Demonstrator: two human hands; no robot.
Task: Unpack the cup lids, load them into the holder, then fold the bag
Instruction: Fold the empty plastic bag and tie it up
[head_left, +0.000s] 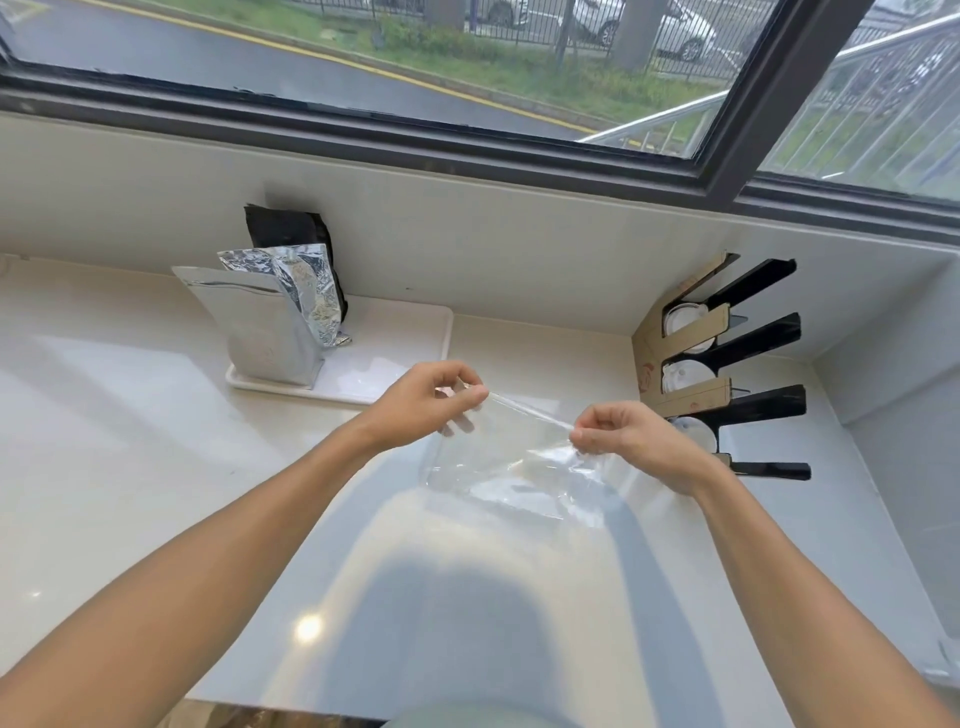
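Over on the pale counter (156, 467) the black holder (748, 374) in the corner already shows white lids (680, 375) in its slots, so by the look of it only the folding remains. The clear bag (511, 470) hangs empty between both hands, its top edge stretched taut: left hand (423, 402) pinches one end, right hand (631, 439) pinches the other.

Bright daylight from window (467, 78), countertop (156, 467) glare, wide-angle edge distortion

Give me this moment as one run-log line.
stage: folding | left hand: pinches clear plastic bag edge | right hand: pinches other end | bag: empty | lid holder: loaded
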